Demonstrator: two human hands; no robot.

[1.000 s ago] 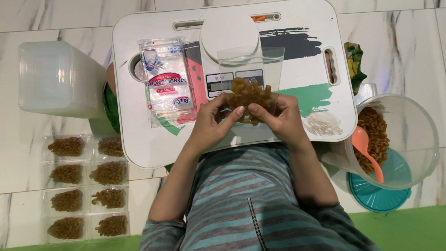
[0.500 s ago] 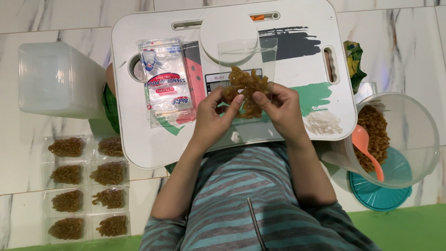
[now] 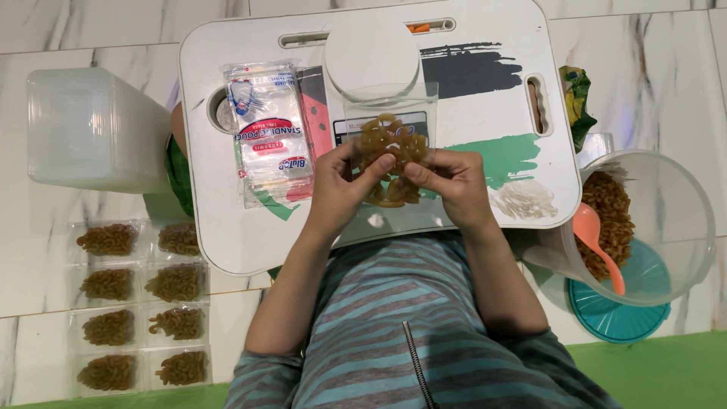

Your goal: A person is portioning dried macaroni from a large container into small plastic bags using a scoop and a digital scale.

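Up it goes: the pouch (image 3: 390,155) of brown curly snacks has climbed further from the person's chest since 1 second ago and now sits over the scale (image 3: 372,57) end of the white worktop (image 3: 500,91). The left hand (image 3: 341,185) is clenched on the pouch's left side, thumb laid across the front. The right hand (image 3: 450,182) pinches the right side, fingertips pressed into the clear plastic. So both hands grip the same pouch, held in the air just above the worktop, its top edge close to the round white scale plate.

To the left of the hands lies a stack of empty pouches (image 3: 266,132), flat on the worktop, near the left hand but not touching it. A small heap of pale crumbs (image 3: 524,198) lies on the worktop, just right of the right hand.

Off the worktop's right edge stands a clear tub (image 3: 674,197) holding more brown snacks, with an orange scoop (image 3: 594,242) leaning inside. Under it shows a teal lid (image 3: 617,318). On the floor at left, 8 filled pouches (image 3: 140,303) lie in 2 columns, and above them stands a frosted box (image 3: 95,129). The person wears a striped top (image 3: 409,333) with a zip.
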